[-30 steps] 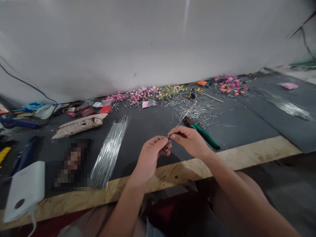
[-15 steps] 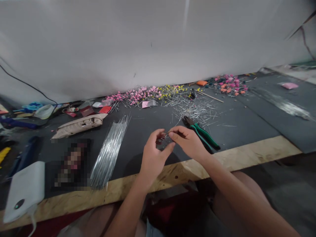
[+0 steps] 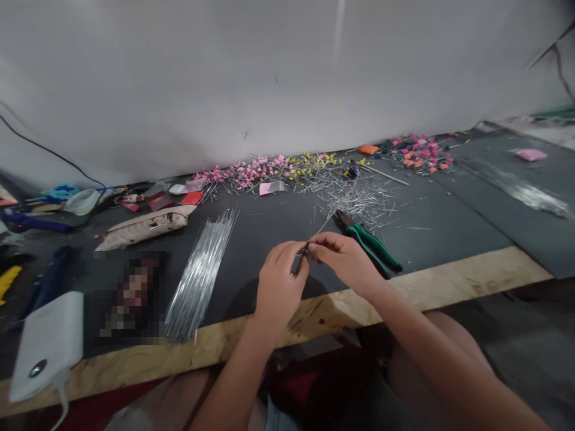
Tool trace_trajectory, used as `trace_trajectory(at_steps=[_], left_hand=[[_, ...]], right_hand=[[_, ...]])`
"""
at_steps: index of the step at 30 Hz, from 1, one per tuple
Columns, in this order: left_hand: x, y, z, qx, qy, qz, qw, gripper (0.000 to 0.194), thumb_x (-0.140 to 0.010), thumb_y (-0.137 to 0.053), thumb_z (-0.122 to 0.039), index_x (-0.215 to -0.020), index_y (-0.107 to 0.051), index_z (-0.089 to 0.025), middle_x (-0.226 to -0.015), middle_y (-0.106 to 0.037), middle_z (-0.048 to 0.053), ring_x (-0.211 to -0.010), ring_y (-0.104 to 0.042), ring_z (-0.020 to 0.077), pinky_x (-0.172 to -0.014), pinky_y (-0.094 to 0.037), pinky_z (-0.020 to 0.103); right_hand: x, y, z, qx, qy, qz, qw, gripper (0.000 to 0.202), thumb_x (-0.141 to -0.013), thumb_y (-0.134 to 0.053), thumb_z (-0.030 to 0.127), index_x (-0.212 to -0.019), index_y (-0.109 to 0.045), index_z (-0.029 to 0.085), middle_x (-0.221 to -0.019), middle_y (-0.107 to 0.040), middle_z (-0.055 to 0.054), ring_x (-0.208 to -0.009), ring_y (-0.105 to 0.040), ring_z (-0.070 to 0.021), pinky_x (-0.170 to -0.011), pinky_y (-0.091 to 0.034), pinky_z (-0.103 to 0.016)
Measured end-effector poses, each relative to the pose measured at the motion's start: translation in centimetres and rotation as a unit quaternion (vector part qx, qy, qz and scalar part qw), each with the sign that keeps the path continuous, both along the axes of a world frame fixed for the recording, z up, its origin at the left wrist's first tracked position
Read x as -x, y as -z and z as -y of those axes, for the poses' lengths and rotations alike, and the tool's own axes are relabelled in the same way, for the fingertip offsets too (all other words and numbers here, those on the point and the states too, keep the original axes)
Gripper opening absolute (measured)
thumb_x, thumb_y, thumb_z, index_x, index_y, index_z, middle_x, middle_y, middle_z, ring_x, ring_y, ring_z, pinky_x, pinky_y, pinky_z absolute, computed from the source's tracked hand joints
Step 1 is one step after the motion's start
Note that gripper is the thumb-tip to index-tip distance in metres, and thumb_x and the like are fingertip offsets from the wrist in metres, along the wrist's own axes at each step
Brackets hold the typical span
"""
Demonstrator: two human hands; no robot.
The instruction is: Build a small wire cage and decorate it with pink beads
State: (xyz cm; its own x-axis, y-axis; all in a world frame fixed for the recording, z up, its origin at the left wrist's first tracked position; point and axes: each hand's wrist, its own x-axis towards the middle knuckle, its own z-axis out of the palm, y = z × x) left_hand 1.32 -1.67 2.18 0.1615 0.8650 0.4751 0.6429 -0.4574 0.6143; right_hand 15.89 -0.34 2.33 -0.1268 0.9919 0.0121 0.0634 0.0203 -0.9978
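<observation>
My left hand (image 3: 281, 280) is closed, with its fingertips pressed on a few short metal wires (image 3: 303, 252). My right hand (image 3: 345, 262) pinches at the same spot, and the two hands' fingertips almost touch. From between them a thin wire slants up and to the right; its lower end is hidden by the fingers. Green-handled pliers (image 3: 369, 244) lie on the dark table just beyond my right hand. Past them spreads a loose heap of thin wire pieces (image 3: 362, 200). Left of my left hand lies a bundle of long straight wires (image 3: 202, 272).
Wires with pink tips (image 3: 256, 172) and yellow tips (image 3: 314, 163) line the wall. More pink and orange ones (image 3: 422, 154) lie further right. A beige pouch (image 3: 146, 227), a white power bank (image 3: 48, 344) with a cable and a blurred-out object occupy the left side. The table has a wooden front edge (image 3: 467, 274).
The fingers of my left hand have closed in, narrowing the gap between thumb and forefinger. My right hand has stayed nearly in place; the thin wire shows more clearly now.
</observation>
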Motion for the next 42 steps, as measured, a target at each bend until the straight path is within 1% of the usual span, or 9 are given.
trace_trajectory(at_steps=[5,9,15,19,25,28,34,39,42], left_hand=[[0.2,-0.7,0.1,0.112,0.009,0.077,0.991,0.018,-0.083,-0.052,-0.028,-0.096,-0.063,-0.023,-0.093,-0.068,0.003,-0.085,-0.062,0.0183,-0.076,-0.047,0.031],[0.1,-0.9,0.1,0.172,-0.002,0.16,0.972,0.019,-0.082,-0.053,-0.031,-0.095,-0.064,-0.023,-0.092,-0.068,0.002,-0.084,-0.062,0.0178,-0.072,-0.046,0.029],[0.2,-0.7,-0.5,0.275,0.022,0.308,0.91,0.017,-0.075,-0.06,-0.03,-0.088,-0.065,-0.019,-0.084,-0.067,0.003,-0.076,-0.06,0.0153,-0.072,-0.046,0.029],[0.1,-0.6,-0.6,0.317,0.04,0.377,0.869,0.016,-0.074,-0.061,-0.028,-0.086,-0.064,-0.017,-0.077,-0.064,0.001,-0.069,-0.056,0.0116,-0.069,-0.045,0.026],[-0.1,-0.5,-0.6,0.328,0.039,0.422,0.844,0.015,-0.075,-0.06,-0.028,-0.082,-0.064,-0.015,-0.068,-0.058,0.0,-0.063,-0.051,0.0097,-0.061,-0.04,0.024],[-0.1,-0.5,-0.7,0.35,0.053,0.455,0.817,0.014,-0.074,-0.061,-0.028,-0.08,-0.063,-0.015,-0.066,-0.057,0.0,-0.061,-0.05,0.0094,-0.059,-0.039,0.023],[0.2,-1.2,-0.7,0.422,0.098,0.509,0.744,0.012,-0.071,-0.063,-0.023,-0.079,-0.064,-0.014,-0.067,-0.056,0.0,-0.059,-0.048,0.0083,-0.055,-0.038,0.021],[0.4,-1.4,-0.5,0.439,0.137,0.513,0.725,0.01,-0.073,-0.063,-0.021,-0.079,-0.064,-0.014,-0.064,-0.056,-0.001,-0.057,-0.048,0.0074,-0.054,-0.036,0.02],[0.6,-1.4,-0.4,0.458,0.179,0.513,0.704,0.009,-0.075,-0.061,-0.021,-0.078,-0.063,-0.014,-0.065,-0.055,0.0,-0.056,-0.047,0.0072,-0.055,-0.036,0.021]], right_hand=[[0.0,-0.1,0.2,0.009,-0.003,-0.003,1.0,0.018,-0.077,-0.057,0.032,-0.087,-0.064,0.019,-0.079,-0.064,-0.001,-0.072,-0.056,-0.0124,-0.067,-0.044,-0.025],[0.0,-0.2,0.2,0.009,-0.012,0.001,1.0,0.02,-0.075,-0.059,0.03,-0.092,-0.064,0.02,-0.082,-0.065,-0.001,-0.075,-0.057,-0.0129,-0.07,-0.045,-0.027],[-0.2,-0.3,0.2,-0.009,-0.013,0.02,1.0,0.019,-0.077,-0.057,0.029,-0.092,-0.066,0.022,-0.086,-0.067,-0.001,-0.078,-0.059,-0.0142,-0.071,-0.046,-0.028],[-0.2,-0.1,0.1,-0.034,-0.003,0.053,0.998,0.019,-0.078,-0.056,0.03,-0.092,-0.067,0.022,-0.087,-0.067,-0.002,-0.079,-0.059,-0.015,-0.071,-0.045,-0.028],[-0.1,-0.1,0.1,-0.047,-0.004,0.047,0.998,0.019,-0.08,-0.056,0.03,-0.093,-0.066,0.022,-0.09,-0.066,-0.002,-0.083,-0.059,-0.0147,-0.075,-0.045,-0.028],[-0.1,0.1,0.1,-0.05,-0.004,0.04,0.998,0.019,-0.08,-0.056,0.03,-0.093,-0.066,0.022,-0.091,-0.066,-0.002,-0.084,-0.059,-0.0147,-0.077,-0.045,-0.028],[-0.4,0.1,0.0,-0.049,-0.035,0.01,0.998,0.018,-0.08,-0.057,0.032,-0.092,-0.066,0.022,-0.09,-0.065,-0.002,-0.085,-0.058,-0.0146,-0.079,-0.044,-0.029],[-0.8,-0.3,-0.1,-0.048,-0.059,-0.03,0.997,0.013,-0.079,-0.058,0.03,-0.085,-0.064,0.02,-0.083,-0.062,-0.001,-0.08,-0.056,-0.0135,-0.077,-0.044,-0.029],[-1.1,-0.5,-0.2,-0.053,-0.096,-0.069,0.992,0.008,-0.08,-0.059,0.027,-0.08,-0.063,0.02,-0.077,-0.06,0.001,-0.075,-0.054,-0.0117,-0.074,-0.043,-0.027]])
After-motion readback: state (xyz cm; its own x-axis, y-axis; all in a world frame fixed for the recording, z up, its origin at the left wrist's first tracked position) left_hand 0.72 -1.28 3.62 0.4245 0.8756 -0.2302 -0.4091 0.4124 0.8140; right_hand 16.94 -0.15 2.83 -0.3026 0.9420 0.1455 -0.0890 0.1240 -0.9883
